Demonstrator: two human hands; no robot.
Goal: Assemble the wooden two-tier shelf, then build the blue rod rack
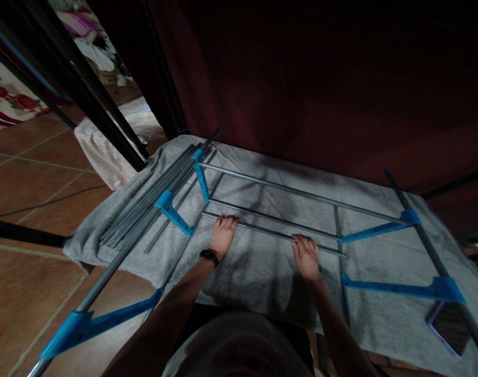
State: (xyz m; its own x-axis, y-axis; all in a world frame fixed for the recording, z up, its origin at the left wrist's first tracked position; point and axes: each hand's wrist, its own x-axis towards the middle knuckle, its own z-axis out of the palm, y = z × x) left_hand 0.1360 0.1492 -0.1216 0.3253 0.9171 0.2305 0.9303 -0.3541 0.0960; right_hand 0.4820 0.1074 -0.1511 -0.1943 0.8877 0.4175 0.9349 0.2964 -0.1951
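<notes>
A thin grey metal tube (265, 231) runs crosswise in front of me, just nearer than a parallel crossbar (270, 215). My left hand (222, 235), with a dark band on its wrist, has its fingers curled over the tube's left part. Toward the other end, my right hand (305, 255) grips the same tube from above. Around both hands stands a rack frame of metal tubes joined by blue plastic brackets, such as the left bracket (176, 215) and the right bracket (398, 287). A higher crossbar (302, 193) spans the frame's far side.
Several loose grey tubes (148, 198) lie bundled on the left of the grey blanket (270, 277). A phone (449, 325) rests at the right. Behind hangs a dark red curtain (321, 94). Black posts (105, 112) rise at the left over the tiled floor (34, 283).
</notes>
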